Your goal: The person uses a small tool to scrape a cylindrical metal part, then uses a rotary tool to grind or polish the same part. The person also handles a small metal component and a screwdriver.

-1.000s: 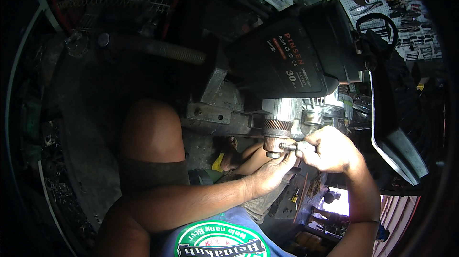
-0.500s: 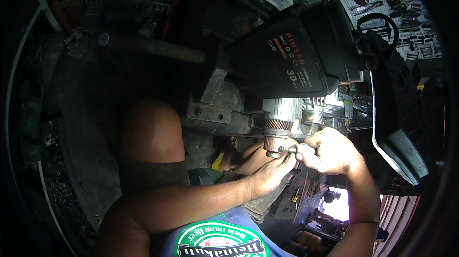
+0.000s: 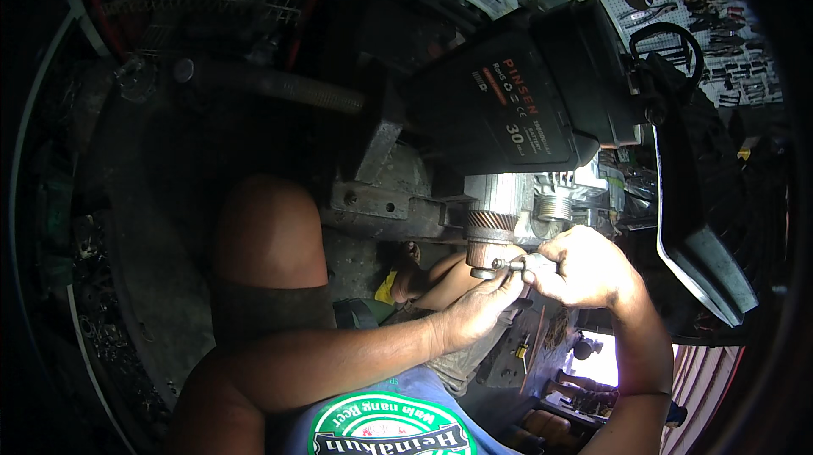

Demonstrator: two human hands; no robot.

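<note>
A motor armature (image 3: 494, 221) hangs in bright light at the middle right, with slanted copper windings and a copper commutator (image 3: 486, 253) at its lower end. Just under the commutator is a small round metal end (image 3: 483, 274). My left hand (image 3: 483, 309) reaches in from the left, its fingers pinched at a small metal shaft piece (image 3: 515, 266) beside the commutator. From the right, my right hand (image 3: 584, 267) is closed around the other end of this piece. The fingers and glare hide what kind of piece it is.
A large black battery pack (image 3: 517, 91) looms above the armature. Behind it are a finned metal housing with a grooved pulley (image 3: 555, 207) and a heavy metal vise (image 3: 373, 193). A bent metal bar (image 3: 703, 277) stands at right. Tools hang on a white pegboard (image 3: 720, 32).
</note>
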